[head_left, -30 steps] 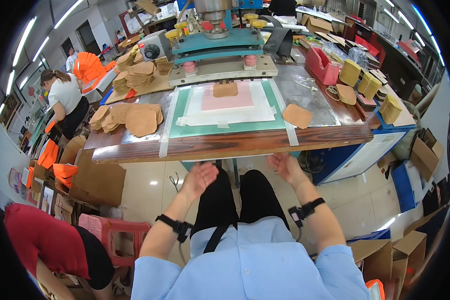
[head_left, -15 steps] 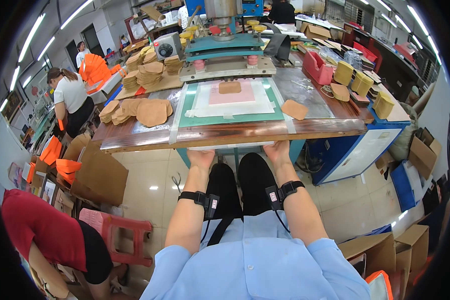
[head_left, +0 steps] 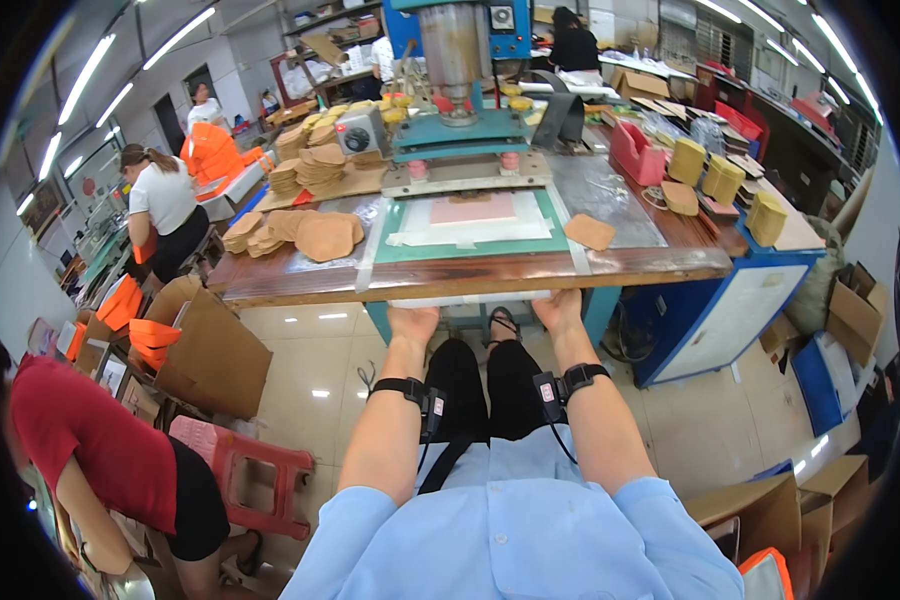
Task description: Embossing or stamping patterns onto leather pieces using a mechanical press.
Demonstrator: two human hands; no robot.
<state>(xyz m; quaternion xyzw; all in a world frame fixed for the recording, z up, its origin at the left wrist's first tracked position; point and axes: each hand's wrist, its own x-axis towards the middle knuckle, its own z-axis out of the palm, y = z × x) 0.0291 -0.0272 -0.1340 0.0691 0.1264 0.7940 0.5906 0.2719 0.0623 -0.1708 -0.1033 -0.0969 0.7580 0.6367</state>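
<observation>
Both my hands reach under the table's front edge. My left hand [head_left: 413,322] and my right hand [head_left: 558,310] are palm up, wrists showing. Their fingers go out of sight beneath the tabletop, beside a white strip [head_left: 470,299] under the edge. Whether they grip it cannot be seen. Above them on the table, a green mat [head_left: 390,247] carries a white sheet [head_left: 420,238] and a pink pad [head_left: 470,209]. Behind it stands the teal press [head_left: 460,146], its plate over the pad's far part. A tan rounded piece [head_left: 590,232] lies right of the mat.
Stacks of tan pieces [head_left: 325,236] sit left of the mat. A grey control box [head_left: 361,131], a pink bin [head_left: 635,152] and yellow bundles [head_left: 686,161] are farther back. Cardboard boxes [head_left: 215,350] and a red stool [head_left: 245,470] stand left, near a person in red [head_left: 95,435].
The pink pad has shifted back under the press plate, and the tan piece on it is now out of sight. My hands stay under the edge. The view has tilted up; my foot now shows.
</observation>
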